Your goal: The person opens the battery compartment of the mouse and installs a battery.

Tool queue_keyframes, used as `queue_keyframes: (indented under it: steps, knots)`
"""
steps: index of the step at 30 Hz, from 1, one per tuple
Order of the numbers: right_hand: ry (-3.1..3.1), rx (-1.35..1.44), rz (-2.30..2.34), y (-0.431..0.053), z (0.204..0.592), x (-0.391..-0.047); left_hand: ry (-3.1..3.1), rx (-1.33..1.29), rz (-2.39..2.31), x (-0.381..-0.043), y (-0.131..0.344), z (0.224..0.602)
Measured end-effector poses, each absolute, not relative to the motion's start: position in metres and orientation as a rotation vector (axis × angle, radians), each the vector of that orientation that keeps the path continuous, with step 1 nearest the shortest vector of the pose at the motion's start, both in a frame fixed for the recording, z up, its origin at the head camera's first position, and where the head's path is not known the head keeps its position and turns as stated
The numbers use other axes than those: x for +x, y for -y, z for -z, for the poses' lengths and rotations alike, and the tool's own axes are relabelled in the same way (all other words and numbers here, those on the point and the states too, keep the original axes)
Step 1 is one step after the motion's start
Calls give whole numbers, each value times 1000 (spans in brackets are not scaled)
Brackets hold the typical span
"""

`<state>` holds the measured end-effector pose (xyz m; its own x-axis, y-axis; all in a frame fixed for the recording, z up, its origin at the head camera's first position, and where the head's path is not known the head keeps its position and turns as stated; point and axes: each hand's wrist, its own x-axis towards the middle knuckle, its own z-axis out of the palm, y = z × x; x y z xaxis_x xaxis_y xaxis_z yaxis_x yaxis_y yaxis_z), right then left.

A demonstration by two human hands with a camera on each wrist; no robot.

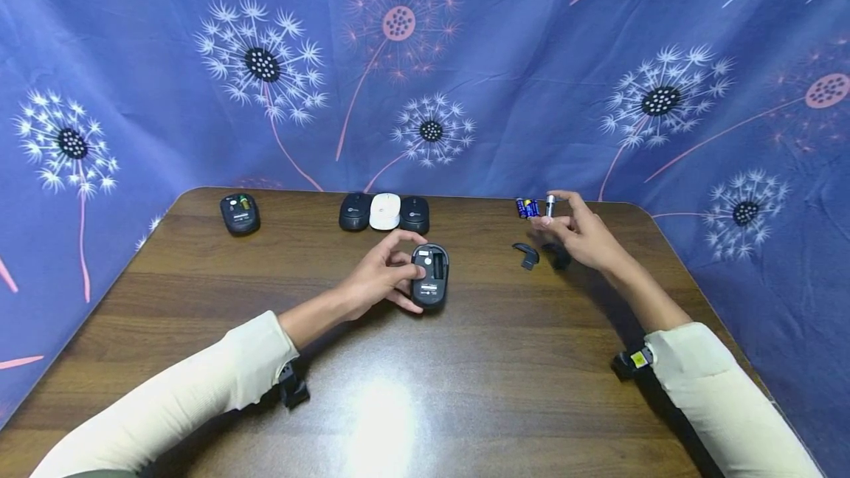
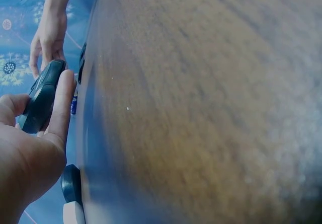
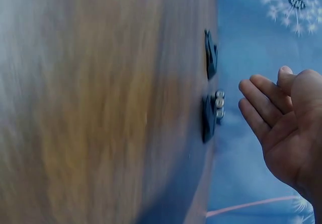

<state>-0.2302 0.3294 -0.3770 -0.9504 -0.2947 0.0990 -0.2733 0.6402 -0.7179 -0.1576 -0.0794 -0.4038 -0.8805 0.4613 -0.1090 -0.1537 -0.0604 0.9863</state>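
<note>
My left hand [image 1: 381, 275] holds a black computer mouse [image 1: 430, 293] by its sides, off the table. The underside of this mouse faces up, and its battery compartment shows dark and uncovered. In the left wrist view the same mouse [image 2: 43, 97] sits tilted between thumb and fingers. At the right, my right hand [image 1: 586, 236] pinches a small battery [image 1: 550, 205] upright between thumb and finger. Beside it lie several blue batteries [image 1: 527, 208]. Nearer me are two black battery covers, one cover [image 1: 527, 254] in plain sight, the other cover [image 1: 558, 255] partly behind the right hand.
Along the back edge stand a black mouse [image 1: 355, 212], a white mouse [image 1: 385, 212] and another black mouse [image 1: 415, 215]. At the far left lies an upturned mouse [image 1: 240, 214] with a battery showing in it. A blue patterned cloth [image 1: 505, 94] hangs behind the wooden table [image 1: 505, 382].
</note>
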Motion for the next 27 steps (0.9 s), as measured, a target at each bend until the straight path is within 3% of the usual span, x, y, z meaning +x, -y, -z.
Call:
queue_keyframes:
  steps: [27]
  knots:
    - [-2753, -651, 1213, -278, 384, -209, -1817, 324, -1994, -159, 79, 407]
